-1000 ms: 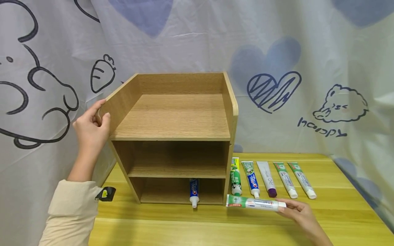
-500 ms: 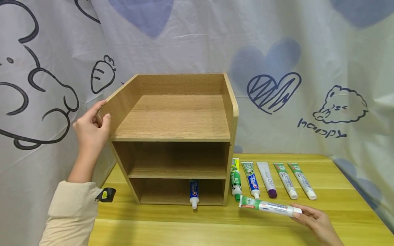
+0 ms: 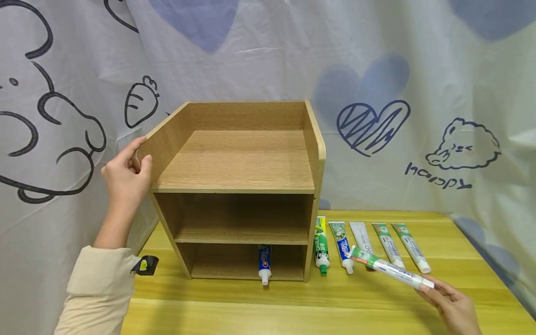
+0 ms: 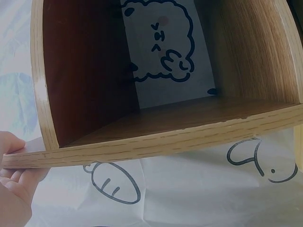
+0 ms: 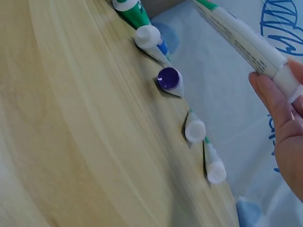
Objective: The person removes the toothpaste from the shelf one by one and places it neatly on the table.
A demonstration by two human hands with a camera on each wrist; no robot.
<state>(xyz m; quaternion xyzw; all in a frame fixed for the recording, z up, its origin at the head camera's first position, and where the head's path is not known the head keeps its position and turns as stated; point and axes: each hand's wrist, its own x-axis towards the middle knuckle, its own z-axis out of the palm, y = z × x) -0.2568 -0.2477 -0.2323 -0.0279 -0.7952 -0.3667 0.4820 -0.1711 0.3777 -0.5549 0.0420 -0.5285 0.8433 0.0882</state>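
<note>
The right hand (image 3: 452,304) pinches the cap end of a toothpaste tube (image 3: 387,268). The tube's flat end points up-left toward the wooden shelf (image 3: 234,186). The left hand (image 3: 125,174) grips the shelf's left side.

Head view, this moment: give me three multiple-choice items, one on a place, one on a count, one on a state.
1. Where does the blue toothpaste tube lie?
A. on the top shelf
B. in the bottom compartment of the wooden shelf unit
C. in the left hand

2. How many toothpaste tubes lie in the row on the table right of the unit?
A. two
B. five
C. eight

3. What is the right hand doing?
A. holding a green-and-white toothpaste tube by its cap end
B. resting flat on the table
C. gripping the unit

Answers:
1 B: the blue toothpaste tube sits in the lowest opening of the wooden shelf unit, cap outward.
2 B: five lie side by side on the table.
3 A: the right hand holds the green-and-white toothpaste tube lifted above the row.
</note>
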